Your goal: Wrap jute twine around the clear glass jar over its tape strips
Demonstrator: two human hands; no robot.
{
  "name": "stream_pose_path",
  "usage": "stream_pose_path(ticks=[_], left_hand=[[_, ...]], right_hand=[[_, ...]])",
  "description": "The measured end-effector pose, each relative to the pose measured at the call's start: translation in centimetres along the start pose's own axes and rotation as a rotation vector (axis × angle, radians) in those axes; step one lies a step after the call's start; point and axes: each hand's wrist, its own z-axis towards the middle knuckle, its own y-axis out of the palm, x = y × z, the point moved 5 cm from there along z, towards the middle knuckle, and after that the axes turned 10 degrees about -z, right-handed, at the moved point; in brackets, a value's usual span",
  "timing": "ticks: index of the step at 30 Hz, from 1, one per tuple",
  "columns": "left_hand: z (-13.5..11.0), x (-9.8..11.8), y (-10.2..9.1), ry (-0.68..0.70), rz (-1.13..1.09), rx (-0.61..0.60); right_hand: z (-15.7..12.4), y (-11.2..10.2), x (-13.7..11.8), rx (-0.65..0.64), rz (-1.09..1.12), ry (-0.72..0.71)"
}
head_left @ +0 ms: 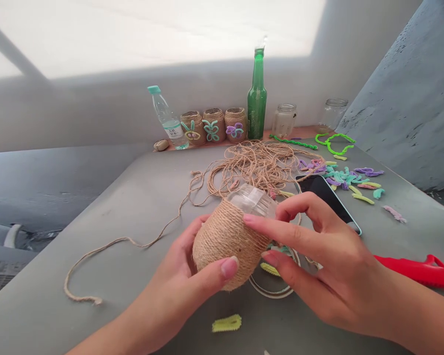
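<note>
**What's in your hands?**

My left grip (177,281) cups a jar (227,246) wound in tight coils of jute twine, and my right grip (327,251) closes around its upper part, with the fingertips (247,219) pressing on the coils. Both have firm hold of the jar, which sits at lower centre of the frame, above the grey worktop (96,227).

**Which step is this?**

I'd judge the wrapping is nearly finished: only the glass neck (251,201) looks bare.

**What does the next move call for?**

I'd say the top coils need holding snug while the neck gets covered. I can't tell whether the loose twine strand (96,261) connects to the jar.

**What's beyond your hands?**

A yellow pipe-cleaner piece (226,323) lies nearest, with a thin ring (272,291) under the jar and a red handle (418,271) at right. Farther up are a phone (327,197), a twine heap (255,165) and colourful pipe-cleaner pieces (340,177). Along the back stand three decorated twine jars (212,125), a water bottle (168,121) and a green glass bottle (257,96)
</note>
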Motion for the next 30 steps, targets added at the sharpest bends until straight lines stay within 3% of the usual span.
stream_pose_path(ticks=[4, 10, 16, 25, 30], left_hand=[[0.1, -0.1, 0.0, -0.014, -0.028, -0.028], [0.4, 0.3, 0.3, 0.032, -0.222, -0.082], [0.5, 0.2, 0.5, 0.005, -0.288, -0.156], [0.6, 0.4, 0.6, -0.047, -0.566, -0.219], [0.6, 0.5, 0.7, -0.066, -0.530, -0.227]], right_hand=[[0.0, 0.0, -0.1, -0.009, 0.020, -0.021], [0.2, -0.6, 0.6, 0.162, 0.096, 0.028], [0.4, 0.0, 1.1, 0.121, 0.166, 0.022], [0.2, -0.2, 1.1, 0.156, 0.119, 0.047], [0.2, -0.2, 1.2, 0.170, 0.103, 0.046]])
